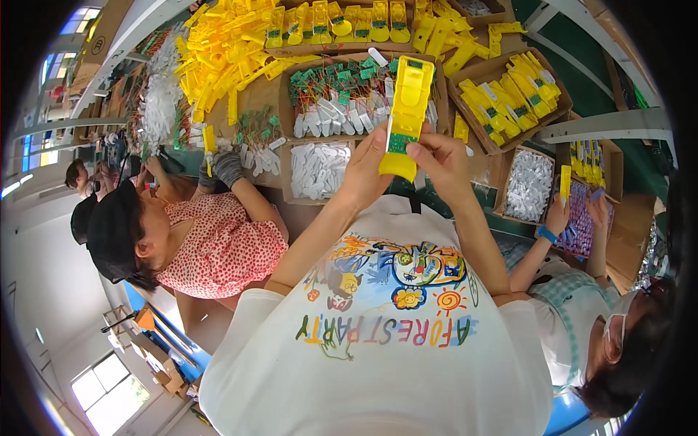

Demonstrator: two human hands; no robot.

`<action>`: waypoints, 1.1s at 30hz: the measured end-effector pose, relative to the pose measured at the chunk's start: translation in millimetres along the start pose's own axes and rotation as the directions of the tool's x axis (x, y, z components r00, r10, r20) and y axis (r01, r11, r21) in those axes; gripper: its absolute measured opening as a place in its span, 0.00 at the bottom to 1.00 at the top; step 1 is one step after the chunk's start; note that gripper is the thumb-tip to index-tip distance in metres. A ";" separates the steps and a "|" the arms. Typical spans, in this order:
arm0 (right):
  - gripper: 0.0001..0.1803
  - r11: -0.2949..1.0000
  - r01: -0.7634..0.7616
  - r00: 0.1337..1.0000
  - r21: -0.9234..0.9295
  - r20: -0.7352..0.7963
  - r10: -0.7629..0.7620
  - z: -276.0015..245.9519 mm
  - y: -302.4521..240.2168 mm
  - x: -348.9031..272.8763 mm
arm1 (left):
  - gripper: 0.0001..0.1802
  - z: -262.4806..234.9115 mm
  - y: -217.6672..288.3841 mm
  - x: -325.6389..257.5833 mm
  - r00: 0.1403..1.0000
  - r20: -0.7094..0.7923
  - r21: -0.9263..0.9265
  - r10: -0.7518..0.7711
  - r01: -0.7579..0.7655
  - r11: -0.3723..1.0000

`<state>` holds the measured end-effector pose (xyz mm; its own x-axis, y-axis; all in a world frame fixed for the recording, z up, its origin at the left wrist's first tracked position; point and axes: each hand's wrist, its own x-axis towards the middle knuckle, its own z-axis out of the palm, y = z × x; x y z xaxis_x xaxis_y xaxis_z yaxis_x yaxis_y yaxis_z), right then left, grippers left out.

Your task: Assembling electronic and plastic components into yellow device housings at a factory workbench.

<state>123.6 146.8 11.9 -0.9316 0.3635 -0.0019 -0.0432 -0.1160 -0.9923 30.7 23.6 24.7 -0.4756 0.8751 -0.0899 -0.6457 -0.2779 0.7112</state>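
Observation:
A long yellow plastic housing (412,94) stands up between my two hands, its hollow inner side toward me. A small green circuit board (399,143) sits in its lower part. My left hand (367,168) is closed round the left side of the housing. My right hand (445,163) grips the lower right side, its thumb against the edge of the circuit board. Behind the housing lies a cardboard box (286,109) of wired green boards and white plastic pieces. White plastic pieces (318,171) fill a smaller box just left of my hands.
Yellow housings (222,51) are heaped at the far left. A cardboard box (342,49) behind and another box (502,147) at right hold housings with boards. White pieces (529,185) fill a box near the co-worker (574,320) at right. Another co-worker (218,247) works at left in grey gloves.

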 end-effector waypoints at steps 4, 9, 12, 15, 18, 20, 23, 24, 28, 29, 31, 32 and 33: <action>0.16 0.986 -0.132 0.988 -0.099 0.069 0.139 -17.1 24.8 9.8 | 0.28 -3.0 1.0 3.5 0.999 -0.039 0.153 0.036 -0.029 0.988; 0.28 0.859 -0.241 0.907 -0.451 0.212 0.365 -49.0 -33.4 16.2 | 0.24 -31.4 7.6 4.4 0.922 -0.324 0.306 0.210 -0.108 0.946; 0.37 0.859 -0.323 0.899 0.398 0.413 0.147 -52.1 -57.8 15.1 | 0.23 -26.7 11.9 2.0 0.926 -0.341 0.234 0.164 -0.086 0.968; 0.33 0.749 -0.201 0.976 0.631 0.197 0.095 -57.8 -62.6 24.8 | 0.20 -28.9 13.1 4.8 0.953 -0.301 0.098 0.030 0.000 0.995; 0.24 0.975 -0.185 0.983 0.121 0.027 0.183 -66.2 -51.3 40.0 | 0.15 -17.3 13.3 4.5 0.952 -0.284 -0.109 -0.112 0.084 0.990; 0.18 0.997 -0.063 0.977 -0.039 -0.208 0.054 -46.5 -50.4 47.1 | 0.12 -18.2 10.7 4.0 0.962 -0.269 0.219 -0.042 0.103 0.970; 0.15 0.984 0.095 0.957 0.151 -0.287 -0.048 -25.3 -63.0 54.3 | 0.13 -11.4 8.1 7.8 0.970 -0.230 0.302 -0.081 0.150 0.941; 0.15 0.984 0.092 0.956 0.151 -0.291 -0.045 -20.9 -56.7 56.3 | 0.13 -7.9 6.8 7.7 0.969 -0.230 0.301 -0.086 0.155 0.941; 0.14 0.997 0.018 0.928 0.077 -0.373 0.012 -24.8 -33.1 71.3 | 0.13 -3.1 4.8 9.3 0.962 -0.273 0.371 0.014 0.092 0.924; 0.14 0.989 0.015 0.941 0.147 -0.336 0.036 -26.8 -34.5 72.1 | 0.13 -3.9 4.7 9.0 0.961 -0.273 0.400 0.050 0.066 0.914; 0.14 0.976 0.005 0.954 0.216 -0.295 0.060 -19.1 -46.9 72.2 | 0.14 -3.4 6.7 8.7 0.956 -0.283 0.489 0.076 0.076 0.869; 0.15 0.974 0.039 0.942 0.224 -0.334 0.039 -2.2 -63.0 69.1 | 0.14 -3.8 6.6 7.3 0.951 -0.292 0.573 0.104 0.087 0.815; 0.16 0.971 0.076 0.927 0.228 -0.376 0.016 6.8 -73.0 65.7 | 0.14 -3.8 5.2 7.1 0.950 -0.293 0.571 0.105 0.086 0.817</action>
<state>63.1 172.8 85.1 -0.7283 0.6823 -0.0639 -0.1953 -0.2960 -0.9350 21.6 26.8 25.1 -0.6951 0.6860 -0.2150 -0.2271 0.0742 0.9710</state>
